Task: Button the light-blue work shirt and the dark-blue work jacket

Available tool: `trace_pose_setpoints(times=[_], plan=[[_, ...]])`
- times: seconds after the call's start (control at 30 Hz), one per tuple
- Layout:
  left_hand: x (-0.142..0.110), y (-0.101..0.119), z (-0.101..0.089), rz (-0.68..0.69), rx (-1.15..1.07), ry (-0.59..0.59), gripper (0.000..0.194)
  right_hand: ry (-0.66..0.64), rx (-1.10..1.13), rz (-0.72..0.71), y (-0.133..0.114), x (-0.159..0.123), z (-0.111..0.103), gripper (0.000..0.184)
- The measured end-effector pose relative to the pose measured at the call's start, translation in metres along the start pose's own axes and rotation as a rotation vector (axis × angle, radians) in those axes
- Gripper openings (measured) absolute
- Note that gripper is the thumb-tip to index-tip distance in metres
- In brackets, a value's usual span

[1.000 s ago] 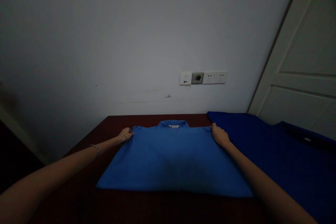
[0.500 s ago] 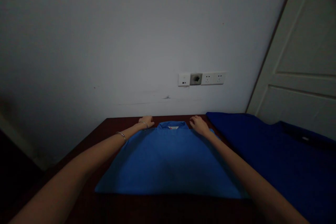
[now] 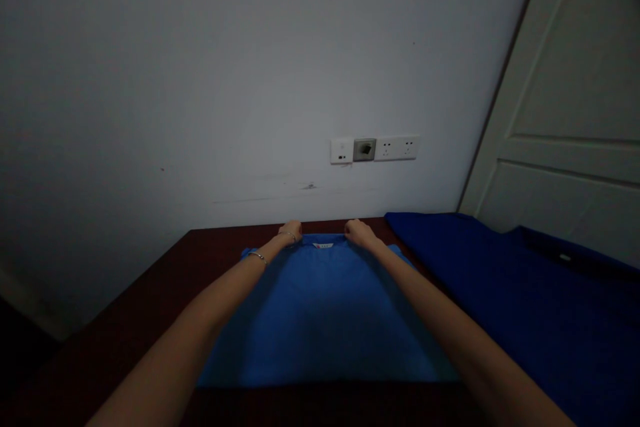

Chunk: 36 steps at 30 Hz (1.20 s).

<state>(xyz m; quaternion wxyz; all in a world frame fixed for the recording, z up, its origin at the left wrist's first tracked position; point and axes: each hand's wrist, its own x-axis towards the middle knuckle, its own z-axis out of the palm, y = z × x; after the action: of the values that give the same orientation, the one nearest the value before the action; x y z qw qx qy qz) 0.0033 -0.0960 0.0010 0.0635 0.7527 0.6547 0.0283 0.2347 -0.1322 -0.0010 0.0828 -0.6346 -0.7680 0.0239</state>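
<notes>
A light blue shirt lies spread on the dark red table, its collar at the far end with a small white label inside the neck. At the collar's left end, my left hand is closed on the cloth; bracelets circle that wrist and forearm. My right hand pinches the collar's right end. Both arms reach across the shirt and cover parts of its sides.
A darker blue garment lies on the right, reaching toward the panelled door. Behind the table rises a pale wall with a row of sockets.
Both hands have moved inward from beside the collar to its two ends and closed on it. The collar now looks pulled straighter. The view has shifted slightly right.
</notes>
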Motion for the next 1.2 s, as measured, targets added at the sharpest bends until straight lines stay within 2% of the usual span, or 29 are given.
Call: trace_pose_setpoints(times=[0.17,0.37,0.6,0.73,0.9,1.03,1.2], plan=[[-0.001,-0.01,0.002,-0.018,-0.067,-0.002,0.017,0.018,0.002,0.007,-0.001,-0.001,0.005,0.025],[0.002,-0.009,0.012,-0.137,-0.274,-0.117,0.025,0.057,0.033,0.051,-0.005,0.002,0.013,0.028],[0.006,-0.018,0.012,-0.193,-0.46,-0.137,0.021,0.048,0.127,0.067,0.004,0.014,0.019,0.028],[0.005,-0.041,0.007,-0.128,-0.481,-0.117,0.025,0.007,0.176,0.02,0.021,0.017,0.016,0.033],[0.001,-0.076,0.002,-0.023,-0.414,-0.138,0.032,-0.123,0.218,-0.093,0.052,0.008,0.011,0.05],[-0.003,-0.104,0.0,0.078,-0.28,-0.225,0.045,-0.262,0.202,-0.142,0.071,-0.001,0.013,0.059],[-0.003,-0.148,-0.001,0.093,-0.001,-0.376,0.057,-0.305,0.145,-0.117,0.087,-0.004,0.015,0.063]])
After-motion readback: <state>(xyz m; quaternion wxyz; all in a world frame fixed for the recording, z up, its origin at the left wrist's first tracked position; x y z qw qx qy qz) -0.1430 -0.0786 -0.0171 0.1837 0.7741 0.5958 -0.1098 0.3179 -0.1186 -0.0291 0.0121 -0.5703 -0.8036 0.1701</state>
